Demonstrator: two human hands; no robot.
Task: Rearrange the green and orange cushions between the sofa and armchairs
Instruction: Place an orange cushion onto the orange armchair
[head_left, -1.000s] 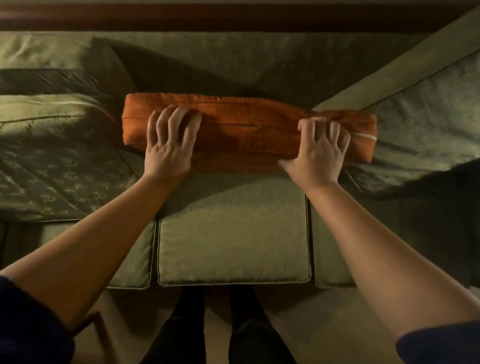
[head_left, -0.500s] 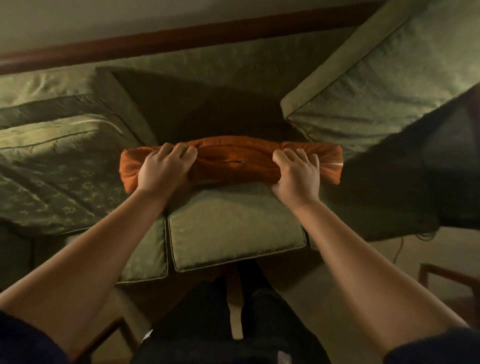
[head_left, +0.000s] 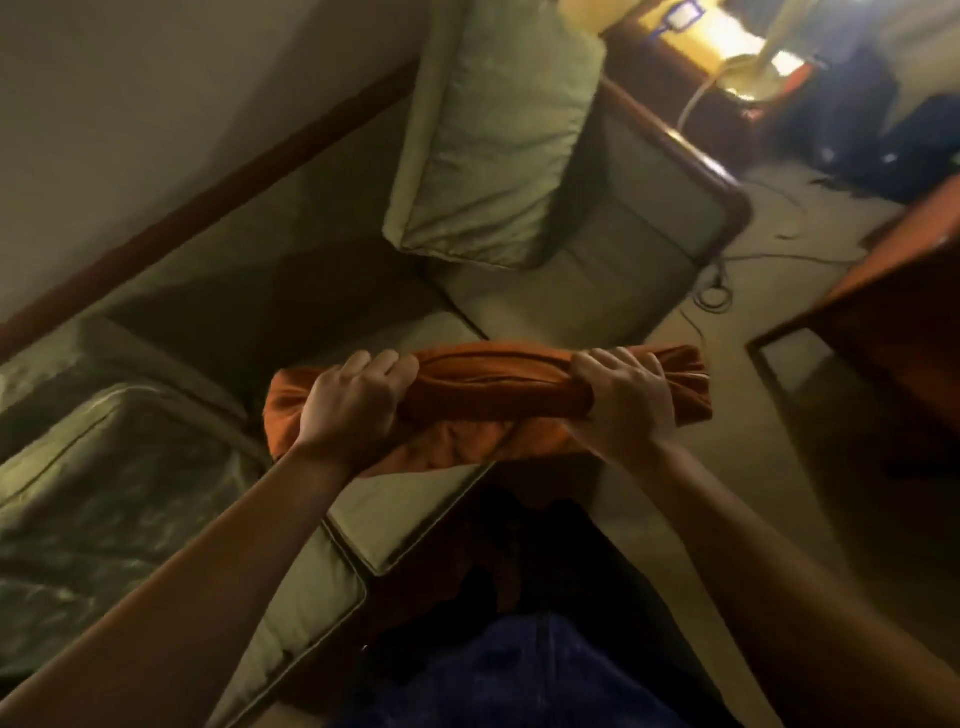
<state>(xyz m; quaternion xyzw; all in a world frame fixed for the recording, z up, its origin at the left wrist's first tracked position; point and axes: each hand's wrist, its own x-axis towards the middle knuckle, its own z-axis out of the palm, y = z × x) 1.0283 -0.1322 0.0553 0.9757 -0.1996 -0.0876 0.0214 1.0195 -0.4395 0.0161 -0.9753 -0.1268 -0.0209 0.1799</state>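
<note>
An orange cushion (head_left: 493, 387) hangs edge-up over the front of the green sofa seat (head_left: 415, 499). My left hand (head_left: 353, 402) grips its top edge near the left end. My right hand (head_left: 623, 400) grips the same edge near the right end. A patterned green cushion (head_left: 104, 483) lies on the sofa at the left. A plain pale green cushion (head_left: 493, 140) leans against the sofa's back at the right end, by the wood-trimmed arm (head_left: 691, 166).
A dark wooden table (head_left: 893, 332) stands on the floor at the right. Cables (head_left: 727, 275) trail across the carpet beyond the sofa arm. A lit desk area (head_left: 727, 47) and dark bags (head_left: 883, 130) are at the far upper right. My legs are below.
Both hands lifted the orange cushion off the sofa's back and drew it toward the seat's front edge. The view swung right, bringing the sofa's right end and the table into sight.
</note>
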